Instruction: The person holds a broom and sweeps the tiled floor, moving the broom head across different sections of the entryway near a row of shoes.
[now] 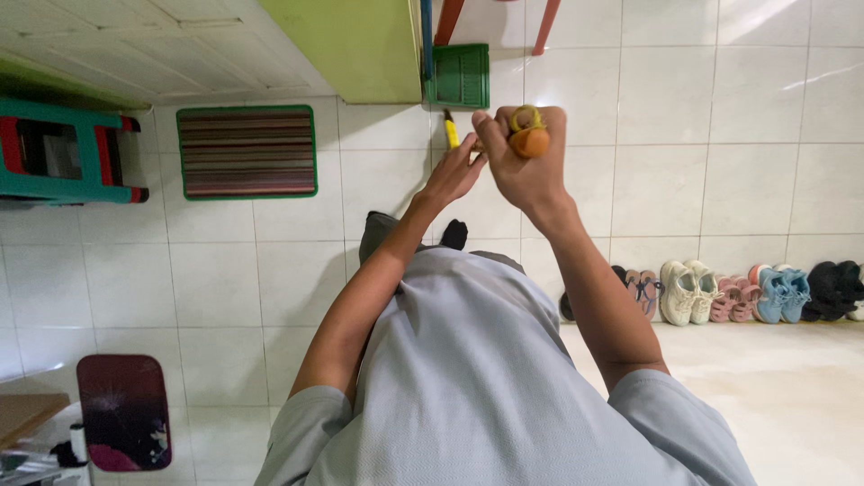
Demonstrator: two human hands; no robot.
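Holding a small orange object at arm's length above a tiled floor, seen from overhead.

Nearest the camera, a grey shirt (468, 378) is seen, from which both bare forearms are extended. The right hand (522, 166) is closed around a small orange object (529, 141) topped by a yellowish ring (526, 117). The left hand (456, 171) is raised just beside it, its fingertips pinched on a yellow-handled tool (451, 133). Beyond the hands, white floor tiles (675, 135) are shown, with a striped mat (247, 151) and a teal stool (63, 151) to the left, a green crate (459, 76) ahead, and a row of shoes (738, 292) along the right.
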